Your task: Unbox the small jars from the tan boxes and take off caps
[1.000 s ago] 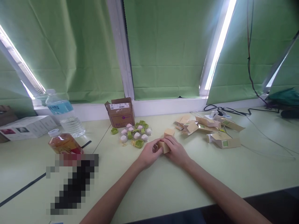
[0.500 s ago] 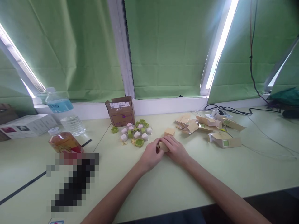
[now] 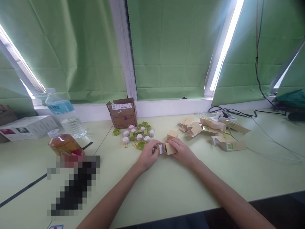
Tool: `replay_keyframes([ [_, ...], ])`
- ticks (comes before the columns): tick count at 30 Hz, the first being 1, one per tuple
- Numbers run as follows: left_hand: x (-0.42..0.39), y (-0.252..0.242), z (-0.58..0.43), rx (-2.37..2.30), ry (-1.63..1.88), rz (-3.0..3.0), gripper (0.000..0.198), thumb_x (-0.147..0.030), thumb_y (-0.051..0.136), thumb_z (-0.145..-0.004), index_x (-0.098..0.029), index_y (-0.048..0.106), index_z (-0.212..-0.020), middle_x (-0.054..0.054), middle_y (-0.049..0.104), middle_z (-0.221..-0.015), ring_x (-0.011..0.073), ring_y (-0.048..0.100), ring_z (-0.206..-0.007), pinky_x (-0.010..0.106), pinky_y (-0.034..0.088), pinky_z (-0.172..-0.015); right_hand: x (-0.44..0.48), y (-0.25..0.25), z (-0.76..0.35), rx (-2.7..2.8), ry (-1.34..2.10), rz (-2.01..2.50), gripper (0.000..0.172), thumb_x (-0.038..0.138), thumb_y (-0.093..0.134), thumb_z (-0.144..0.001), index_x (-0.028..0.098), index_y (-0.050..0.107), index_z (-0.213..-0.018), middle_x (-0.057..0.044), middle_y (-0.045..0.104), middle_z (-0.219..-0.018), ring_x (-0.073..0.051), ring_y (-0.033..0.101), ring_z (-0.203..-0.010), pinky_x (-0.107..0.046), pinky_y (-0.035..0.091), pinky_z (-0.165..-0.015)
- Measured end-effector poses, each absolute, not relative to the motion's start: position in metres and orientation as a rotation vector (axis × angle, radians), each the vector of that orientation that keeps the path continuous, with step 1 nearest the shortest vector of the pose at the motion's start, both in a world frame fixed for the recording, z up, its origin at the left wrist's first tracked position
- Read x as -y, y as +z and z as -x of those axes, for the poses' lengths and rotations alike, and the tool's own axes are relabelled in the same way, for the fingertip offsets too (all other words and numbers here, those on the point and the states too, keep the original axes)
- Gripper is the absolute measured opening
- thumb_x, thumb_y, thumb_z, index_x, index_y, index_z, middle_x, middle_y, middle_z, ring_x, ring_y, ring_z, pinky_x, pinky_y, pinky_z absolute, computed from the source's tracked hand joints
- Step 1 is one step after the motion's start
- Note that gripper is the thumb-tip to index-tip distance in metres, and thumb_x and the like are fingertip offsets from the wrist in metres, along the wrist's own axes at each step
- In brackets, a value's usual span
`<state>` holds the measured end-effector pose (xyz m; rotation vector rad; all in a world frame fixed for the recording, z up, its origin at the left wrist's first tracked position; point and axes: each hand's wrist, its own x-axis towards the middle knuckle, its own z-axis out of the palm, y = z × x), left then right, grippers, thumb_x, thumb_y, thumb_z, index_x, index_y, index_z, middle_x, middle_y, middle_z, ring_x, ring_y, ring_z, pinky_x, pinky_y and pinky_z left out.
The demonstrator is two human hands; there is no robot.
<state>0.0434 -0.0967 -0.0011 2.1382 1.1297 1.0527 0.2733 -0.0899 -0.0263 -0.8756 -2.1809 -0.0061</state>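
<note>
A small tan cardboard box (image 3: 170, 149) lies on the table between my hands, its left end open and a white-lined flap sticking out. My right hand (image 3: 183, 153) is closed round the box's right side. At the flap, the fingers of my left hand (image 3: 148, 156) are bent together and pinch its edge; the fingertips are partly hidden. Just behind stands another small tan box (image 3: 172, 134), partly covered by my right hand. Left of my hands are several pale round pieces in clear cups (image 3: 139, 137) and green flower-shaped pieces (image 3: 141, 145).
An opened brown carton (image 3: 124, 117) stands at the back. Several opened tan boxes (image 3: 195, 128) are piled to the right, near black cables (image 3: 238, 112). A water bottle (image 3: 68, 116), a bottle of amber drink (image 3: 65, 146) and a white box (image 3: 30, 127) stand at the left.
My left hand has moved left and slightly away from my right hand. The small box's end flap now stands out to the left, showing its white inside.
</note>
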Motion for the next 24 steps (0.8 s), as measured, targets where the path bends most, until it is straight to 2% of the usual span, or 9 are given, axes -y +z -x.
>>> replay_keyframes([
  [2,0.1,0.002,-0.042,-1.118,1.137,-2.332,0.029,-0.012,0.048,-0.084,-0.02,0.069,-0.103,0.012,0.064,-0.125,0.021,0.063,-0.094,0.03,0.048,-0.073,0.091,-0.026,-0.274,2.171,0.038,0.897,0.057,0.019,0.069,-0.088,0.025,0.051,-0.142,-0.014,0.065,-0.127,-0.031,0.062,-0.121,-0.051,0.057,-0.1],
  [3,0.102,0.004,-0.042,-1.115,1.152,-2.41,0.024,-0.014,0.05,-0.086,-0.021,0.069,-0.099,0.011,0.062,-0.129,0.0219,0.062,-0.099,0.03,0.048,-0.075,0.092,-0.025,-0.273,2.169,0.056,0.9,0.059,0.021,0.07,-0.088,0.025,0.05,-0.143,-0.014,0.064,-0.129,-0.031,0.062,-0.122,-0.051,0.056,-0.101],
  [6,0.106,0.007,-0.044,-1.167,1.155,-2.508,0.013,-0.025,0.058,-0.091,-0.022,0.069,-0.085,0.01,0.065,-0.123,0.0236,0.062,-0.102,0.031,0.046,-0.074,0.096,-0.024,-0.267,2.162,0.133,0.908,0.065,0.025,0.073,-0.088,0.026,0.046,-0.147,-0.014,0.062,-0.132,-0.03,0.06,-0.126,-0.049,0.055,-0.103],
  [10,0.101,0.004,-0.044,-1.148,1.107,-2.493,0.037,-0.032,0.053,-0.099,-0.021,0.067,-0.067,0.009,0.069,-0.108,0.0224,0.062,-0.098,0.033,0.047,-0.082,0.099,-0.022,-0.263,2.079,0.292,0.94,0.064,0.036,0.078,-0.086,0.027,0.05,-0.143,-0.012,0.061,-0.134,-0.029,0.059,-0.128,-0.047,0.053,-0.106],
  [15,0.087,-0.001,-0.037,-1.077,1.094,-2.325,0.026,-0.035,0.056,-0.097,-0.021,0.072,-0.082,0.009,0.069,-0.107,0.0229,0.061,-0.103,0.036,0.047,-0.093,0.096,-0.02,-0.269,1.874,0.609,1.027,0.073,0.04,0.084,-0.076,0.025,0.053,-0.14,-0.012,0.062,-0.133,-0.028,0.064,-0.119,-0.041,0.06,-0.088],
  [19,0.083,-0.005,-0.034,-1.091,1.04,-2.163,0.02,-0.037,0.063,-0.092,-0.02,0.074,-0.095,0.01,0.067,-0.106,0.024,0.06,-0.102,0.035,0.051,-0.085,0.096,-0.019,-0.272,1.827,0.772,1.102,0.073,0.036,0.088,-0.07,0.022,0.057,-0.136,-0.013,0.066,-0.13,-0.023,0.071,-0.094,-0.037,0.061,-0.077],
  [22,0.083,-0.004,-0.035,-1.082,1.001,-2.11,0.027,-0.04,0.06,-0.093,-0.019,0.074,-0.084,0.01,0.065,-0.104,0.0232,0.06,-0.099,0.034,0.05,-0.084,0.097,-0.019,-0.272,1.842,0.719,1.17,0.069,0.037,0.089,-0.068,0.022,0.062,-0.13,-0.01,0.071,-0.118,-0.02,0.07,-0.08,-0.037,0.061,-0.072],
  [24,0.083,-0.001,-0.036,-1.078,1.024,-2.061,0.035,-0.043,0.057,-0.095,-0.018,0.07,-0.075,0.009,0.064,-0.1,0.0217,0.059,-0.095,0.032,0.049,-0.081,0.099,-0.02,-0.271,1.86,0.618,1.169,0.07,0.039,0.089,-0.069,0.023,0.061,-0.132,-0.009,0.071,-0.118,-0.022,0.07,-0.087,-0.038,0.06,-0.076],
])
